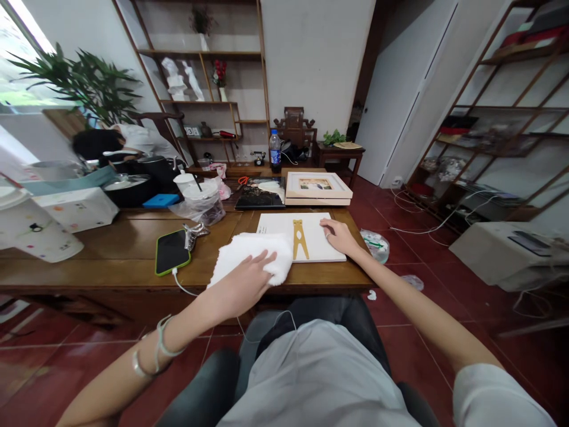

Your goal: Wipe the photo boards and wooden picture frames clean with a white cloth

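Note:
My left hand (251,276) lies on a fluffy white cloth (231,252), its fingers spread over the top. The cloth covers the lower left corner of a flat white book-like board (280,222) on the table's near side. A gold, clothespin-shaped figure (299,238) stands out in the middle of this board, and small print shows near its left edge. At the board's right edge rests my right hand (340,237), fingers bent onto its surface and a ring on one of them. The undersides of both hands are hidden.
A phone (172,252) with a charging cable lies left of the cloth. Bagged cups (202,198), a white box (80,209) and a large paper cup (38,228) stand further left. Behind the board are a black album (260,193), a framed picture (317,185) and a bottle (275,151).

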A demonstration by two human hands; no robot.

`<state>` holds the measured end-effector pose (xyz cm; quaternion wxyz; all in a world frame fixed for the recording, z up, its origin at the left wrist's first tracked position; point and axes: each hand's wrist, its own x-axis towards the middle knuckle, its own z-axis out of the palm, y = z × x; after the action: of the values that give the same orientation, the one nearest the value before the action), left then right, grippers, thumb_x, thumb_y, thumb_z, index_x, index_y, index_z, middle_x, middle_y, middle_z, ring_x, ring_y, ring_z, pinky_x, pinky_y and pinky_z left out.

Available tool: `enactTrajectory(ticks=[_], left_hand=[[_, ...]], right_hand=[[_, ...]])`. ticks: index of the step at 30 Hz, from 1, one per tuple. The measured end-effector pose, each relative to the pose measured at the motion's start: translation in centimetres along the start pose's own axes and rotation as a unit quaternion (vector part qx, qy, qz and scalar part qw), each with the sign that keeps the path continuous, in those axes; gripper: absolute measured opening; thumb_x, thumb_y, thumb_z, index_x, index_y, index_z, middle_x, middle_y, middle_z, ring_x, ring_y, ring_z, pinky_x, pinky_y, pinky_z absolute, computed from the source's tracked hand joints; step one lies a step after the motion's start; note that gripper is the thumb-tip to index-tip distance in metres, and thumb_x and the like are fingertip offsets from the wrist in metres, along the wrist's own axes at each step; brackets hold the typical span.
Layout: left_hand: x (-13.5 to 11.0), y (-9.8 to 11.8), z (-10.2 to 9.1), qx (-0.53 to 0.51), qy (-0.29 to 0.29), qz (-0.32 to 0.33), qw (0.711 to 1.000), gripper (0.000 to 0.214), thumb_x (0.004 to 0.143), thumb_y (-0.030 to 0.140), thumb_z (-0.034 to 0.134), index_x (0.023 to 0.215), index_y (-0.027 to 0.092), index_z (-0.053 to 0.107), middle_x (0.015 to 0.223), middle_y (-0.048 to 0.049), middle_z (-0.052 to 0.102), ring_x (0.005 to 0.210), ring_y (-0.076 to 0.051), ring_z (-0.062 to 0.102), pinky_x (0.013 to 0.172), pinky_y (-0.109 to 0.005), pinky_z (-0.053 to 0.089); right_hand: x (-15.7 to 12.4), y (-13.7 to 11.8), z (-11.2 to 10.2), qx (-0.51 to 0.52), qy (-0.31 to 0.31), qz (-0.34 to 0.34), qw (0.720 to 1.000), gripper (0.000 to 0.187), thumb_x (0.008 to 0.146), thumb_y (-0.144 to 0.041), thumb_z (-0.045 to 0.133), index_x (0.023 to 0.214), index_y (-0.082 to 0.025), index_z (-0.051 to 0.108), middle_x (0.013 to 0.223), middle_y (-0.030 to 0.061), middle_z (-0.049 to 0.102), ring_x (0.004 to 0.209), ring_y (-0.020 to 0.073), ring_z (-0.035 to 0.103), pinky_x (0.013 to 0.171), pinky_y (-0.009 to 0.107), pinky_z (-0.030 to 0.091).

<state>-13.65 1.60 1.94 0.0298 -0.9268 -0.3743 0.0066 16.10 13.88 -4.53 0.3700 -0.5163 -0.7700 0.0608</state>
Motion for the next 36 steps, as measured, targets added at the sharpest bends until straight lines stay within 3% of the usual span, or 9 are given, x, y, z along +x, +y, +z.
enactTrajectory(ticks=[5, 9, 14, 19, 22, 25, 31, 36], left_hand=[[1.0, -1.1, 0.0, -0.009, -0.006, -0.004, 1.000, 0.027, 0.092, 0.019, 0.038, 0.096, 0.015, 0.065, 0.143, -0.0134, 0.039, 0.131, -0.025, 0.037, 0.104, -0.042, 0.035], [5.0, -3.3, 1.1, 0.009, 0.014, -0.031, 0.999, 0.033, 0.093, 0.023, 0.034, 0.104, 0.011, 0.063, 0.143, -0.0178, 0.036, 0.131, -0.029, 0.036, 0.103, -0.044, 0.035], [10.5, -5.9, 3.0, -0.020, 0.056, -0.078, 0.995, 0.043, 0.095, 0.036, 0.029, 0.108, 0.010, 0.061, 0.147, -0.0178, 0.029, 0.136, -0.032, 0.023, 0.107, -0.052, 0.024], [13.2, -7.0, 3.8, -0.008, 0.091, -0.105, 0.990, 0.048, 0.096, 0.040, 0.028, 0.116, 0.008, 0.057, 0.146, -0.0217, 0.027, 0.136, -0.035, 0.022, 0.107, -0.053, 0.020], [13.1, -6.4, 3.8, 0.005, 0.085, -0.087, 0.993, 0.044, 0.096, 0.034, 0.028, 0.120, 0.007, 0.054, 0.143, -0.0228, 0.033, 0.134, -0.033, 0.027, 0.106, -0.050, 0.026], [11.9, -4.5, 3.4, 0.010, 0.079, -0.049, 0.996, 0.042, 0.096, 0.030, 0.027, 0.119, 0.008, 0.055, 0.141, -0.0225, 0.037, 0.133, -0.032, 0.030, 0.104, -0.047, 0.030], [7.0, 0.9, 2.0, 0.043, 0.070, 0.023, 0.996, 0.032, 0.092, 0.019, 0.036, 0.104, 0.010, 0.064, 0.141, -0.0216, 0.037, 0.132, -0.034, 0.033, 0.103, -0.047, 0.032], [4.1, 2.8, 1.5, 0.040, 0.047, 0.043, 0.997, 0.025, 0.088, 0.020, 0.047, 0.100, 0.013, 0.067, 0.145, -0.0183, 0.031, 0.134, -0.036, 0.028, 0.105, -0.048, 0.030]], right_hand=[[0.0, 0.3, 0.1, 0.003, 0.002, -0.009, 1.000, 0.036, 0.075, -0.006, 0.047, 0.101, -0.020, 0.068, 0.111, 0.0064, 0.067, 0.106, 0.0214, 0.060, 0.098, 0.038, 0.042], [0.0, 0.4, 0.1, -0.007, 0.003, -0.011, 1.000, 0.034, 0.077, -0.007, 0.046, 0.101, -0.018, 0.067, 0.111, 0.0075, 0.067, 0.107, 0.0214, 0.060, 0.097, 0.037, 0.043], [-0.1, 0.2, 0.0, -0.010, 0.000, -0.010, 1.000, 0.034, 0.077, -0.008, 0.046, 0.102, -0.018, 0.067, 0.112, 0.0078, 0.067, 0.107, 0.0217, 0.060, 0.097, 0.037, 0.043], [0.0, 0.1, -0.1, -0.008, -0.002, -0.008, 1.000, 0.034, 0.077, -0.008, 0.046, 0.102, -0.016, 0.067, 0.112, 0.0095, 0.067, 0.107, 0.0229, 0.060, 0.098, 0.038, 0.043], [0.0, 0.1, -0.1, -0.004, -0.003, -0.005, 1.000, 0.035, 0.076, -0.007, 0.046, 0.102, -0.016, 0.067, 0.112, 0.0089, 0.067, 0.107, 0.0229, 0.060, 0.098, 0.038, 0.042], [0.0, 0.1, 0.0, -0.002, -0.005, -0.004, 1.000, 0.035, 0.076, -0.007, 0.046, 0.102, -0.016, 0.067, 0.112, 0.0094, 0.067, 0.108, 0.0231, 0.060, 0.098, 0.039, 0.042], [0.0, 0.2, 0.0, -0.008, 0.001, -0.018, 1.000, 0.034, 0.077, -0.007, 0.046, 0.102, -0.018, 0.067, 0.111, 0.0084, 0.067, 0.105, 0.0224, 0.061, 0.096, 0.038, 0.044], [0.0, 0.3, 0.1, -0.016, 0.001, -0.018, 1.000, 0.033, 0.078, -0.007, 0.046, 0.101, -0.017, 0.067, 0.110, 0.0089, 0.067, 0.104, 0.0224, 0.061, 0.095, 0.037, 0.044]])
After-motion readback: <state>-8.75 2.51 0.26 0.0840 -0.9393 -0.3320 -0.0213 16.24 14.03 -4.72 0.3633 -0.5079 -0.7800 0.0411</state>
